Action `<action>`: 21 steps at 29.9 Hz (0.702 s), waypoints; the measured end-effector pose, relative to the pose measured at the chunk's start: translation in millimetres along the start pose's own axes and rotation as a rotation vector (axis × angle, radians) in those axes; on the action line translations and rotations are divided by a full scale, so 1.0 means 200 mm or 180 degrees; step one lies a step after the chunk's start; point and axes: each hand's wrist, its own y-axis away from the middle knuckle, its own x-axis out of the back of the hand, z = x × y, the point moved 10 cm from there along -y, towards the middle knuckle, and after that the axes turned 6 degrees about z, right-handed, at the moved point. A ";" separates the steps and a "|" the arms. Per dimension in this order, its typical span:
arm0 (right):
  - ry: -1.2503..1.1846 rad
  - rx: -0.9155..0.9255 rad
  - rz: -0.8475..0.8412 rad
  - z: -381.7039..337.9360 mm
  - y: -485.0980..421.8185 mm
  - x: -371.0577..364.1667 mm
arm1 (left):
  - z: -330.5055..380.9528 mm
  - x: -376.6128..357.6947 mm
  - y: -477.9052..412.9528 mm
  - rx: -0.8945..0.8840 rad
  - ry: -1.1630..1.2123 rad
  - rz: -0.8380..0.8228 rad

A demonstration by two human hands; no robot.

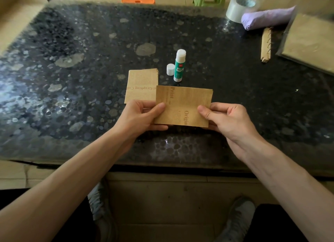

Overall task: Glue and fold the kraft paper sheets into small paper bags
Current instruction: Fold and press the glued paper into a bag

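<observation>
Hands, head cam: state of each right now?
Left hand: closed, pinching the left edge of the folded kraft sheet.
Right hand: closed, pinching the same sheet's right edge.

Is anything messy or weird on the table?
A little. The glue stick stands open, its white cap off and sitting beside it on the table, so the glue may dry out. Far right, a torn paper strip with spiral wire lies loose. The held kraft paper looks fine.

Matt kraft paper sheet (182, 106) — glossy speckled stone table (90, 61).
</observation>
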 end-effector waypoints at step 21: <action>-0.0099 -0.0020 -0.0216 0.00 0.06 -0.08 | -0.03 -0.06 0.02 0.0017 -0.0107 -0.0120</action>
